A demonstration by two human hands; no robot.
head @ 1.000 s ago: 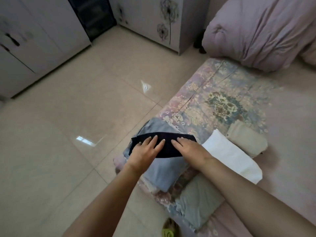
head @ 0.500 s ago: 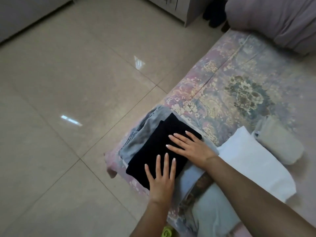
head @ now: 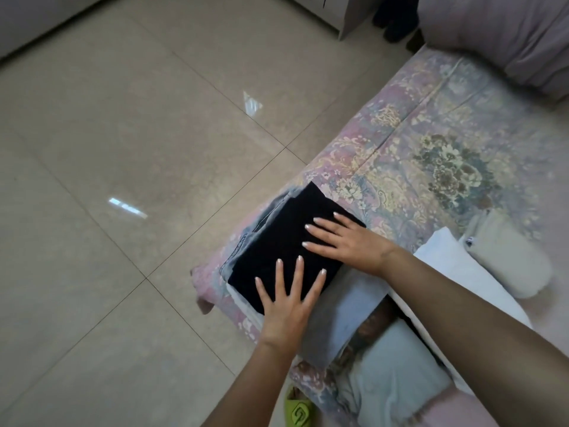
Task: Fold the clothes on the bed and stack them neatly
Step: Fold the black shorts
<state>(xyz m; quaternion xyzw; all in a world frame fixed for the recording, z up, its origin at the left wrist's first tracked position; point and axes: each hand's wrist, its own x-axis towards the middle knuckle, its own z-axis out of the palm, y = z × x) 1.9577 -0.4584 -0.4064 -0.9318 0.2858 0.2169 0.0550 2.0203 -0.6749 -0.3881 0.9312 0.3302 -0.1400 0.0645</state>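
Black cloth (head: 289, 238), folded, lies under both flat hands atop jeans (head: 261, 223) at the bed (head: 400, 134) corner. Left hand (head: 288, 306) has fingers spread, palm at the cloth's near edge; right hand (head: 348, 241) presses its far-right side. Left of the hands is open tiled floor (head: 138, 149). A white fold (head: 455, 272) lies right of the right wrist.

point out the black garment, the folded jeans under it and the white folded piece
black garment (head: 283, 238): head view, on its bare middle between the two hands
folded jeans (head: 261, 223): head view, on the denim edge showing at the left of the black garment
white folded piece (head: 446, 266): head view, on its upper flat face beside the right forearm
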